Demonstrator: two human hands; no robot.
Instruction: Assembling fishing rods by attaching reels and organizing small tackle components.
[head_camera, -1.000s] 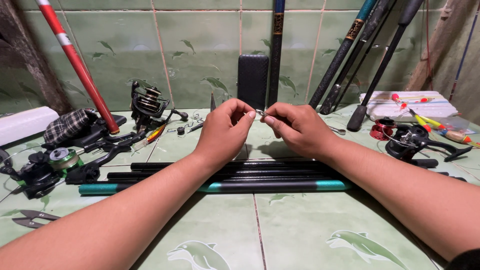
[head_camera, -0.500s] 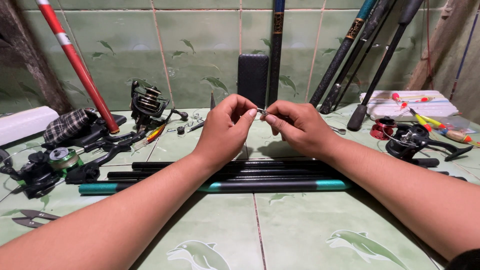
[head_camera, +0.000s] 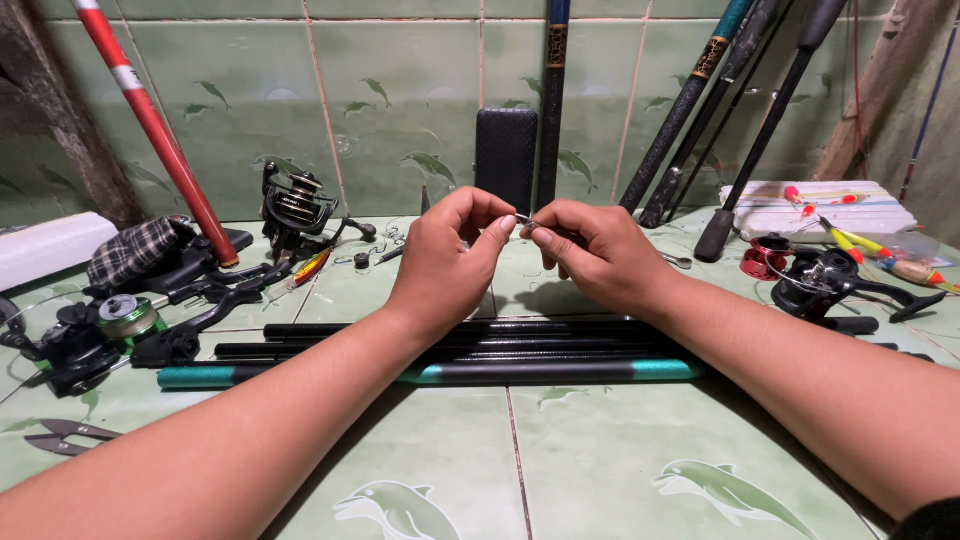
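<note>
Your left hand (head_camera: 445, 255) and right hand (head_camera: 595, 250) meet at the frame's centre, fingers of both pinched on one small metal piece (head_camera: 524, 220), held above the table (head_camera: 600, 470). It lies across, between both fingertips, equally near each. Below: one bundle of dark rods (head_camera: 450, 352); two reels (head_camera: 292, 205) at left.

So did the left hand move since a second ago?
No, barely. The left hand is level with the dark case against the wall as before, pinching a tiny metal piece with the right hand.

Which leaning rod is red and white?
The far-left rod, slanting against the tiled wall above the checked cloth. The other leaning rods are dark or teal.
</note>
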